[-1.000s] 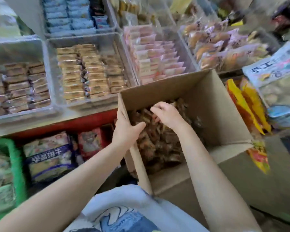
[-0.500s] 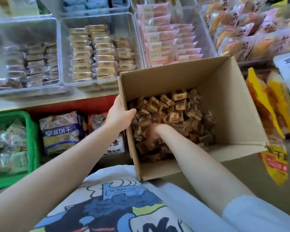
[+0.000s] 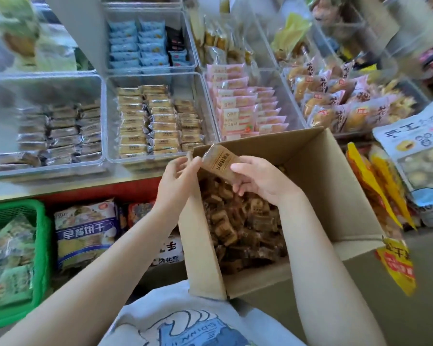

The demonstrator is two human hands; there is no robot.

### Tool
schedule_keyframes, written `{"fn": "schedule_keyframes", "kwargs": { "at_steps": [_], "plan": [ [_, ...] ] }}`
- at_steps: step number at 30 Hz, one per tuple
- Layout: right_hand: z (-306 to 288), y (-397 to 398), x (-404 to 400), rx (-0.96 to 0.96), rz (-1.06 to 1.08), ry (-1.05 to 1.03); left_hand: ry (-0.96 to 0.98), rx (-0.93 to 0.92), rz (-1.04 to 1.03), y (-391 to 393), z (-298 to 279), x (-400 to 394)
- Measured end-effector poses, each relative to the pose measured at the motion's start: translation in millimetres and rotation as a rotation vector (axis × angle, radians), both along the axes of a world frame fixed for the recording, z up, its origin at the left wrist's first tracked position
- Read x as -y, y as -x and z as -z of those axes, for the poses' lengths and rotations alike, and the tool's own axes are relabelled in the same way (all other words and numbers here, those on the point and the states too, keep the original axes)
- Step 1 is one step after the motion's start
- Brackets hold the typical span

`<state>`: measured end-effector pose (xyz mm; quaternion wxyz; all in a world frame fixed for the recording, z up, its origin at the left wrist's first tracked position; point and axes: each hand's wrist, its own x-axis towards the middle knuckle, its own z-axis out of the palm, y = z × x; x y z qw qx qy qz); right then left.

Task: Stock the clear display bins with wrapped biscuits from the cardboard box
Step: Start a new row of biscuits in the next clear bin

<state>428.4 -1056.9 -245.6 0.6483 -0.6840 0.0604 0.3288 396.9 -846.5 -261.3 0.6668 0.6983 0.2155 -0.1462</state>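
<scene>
While above the cardboard box [image 3: 323, 186] rim, both hands' grip [image 3: 175, 178] [image 3: 260, 181] clamped on biscuit packet [image 3: 220, 163].

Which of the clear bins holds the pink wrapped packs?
The front-row bin just behind the cardboard box's far wall; the bins left of it hold tan and dark packs.

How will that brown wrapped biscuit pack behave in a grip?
The brown pack looks light: the right hand holds it by its end. It keeps a flat slab shape, so probably stiffish. The glossy film wrapper may be slippery; the left hand steadies its other end.
</scene>
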Motion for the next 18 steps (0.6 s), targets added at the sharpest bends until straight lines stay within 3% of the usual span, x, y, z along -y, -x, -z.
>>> {"fn": "schedule_keyframes", "kwargs": {
  "at_steps": [2,4,10,14,18],
  "plan": [
    [-20,-2,-24,0.039,-0.045,-0.034,0.127,0.137,0.071,-7,-26,-21],
    [-30,-1,-63,0.046,-0.063,-0.037,0.127,0.197,0.172,-11,-43,-44],
    [-26,5,-227,0.112,0.117,0.204,-0.347,0.288,0.104,4,-36,-148],
    [-16,3,-311,0.056,-0.132,0.358,-0.488,0.193,0.137,5,-3,-245],
    [-5,-15,-381,0.164,-0.286,0.455,-0.665,0.249,0.044,-5,35,-345]
  ]
}}
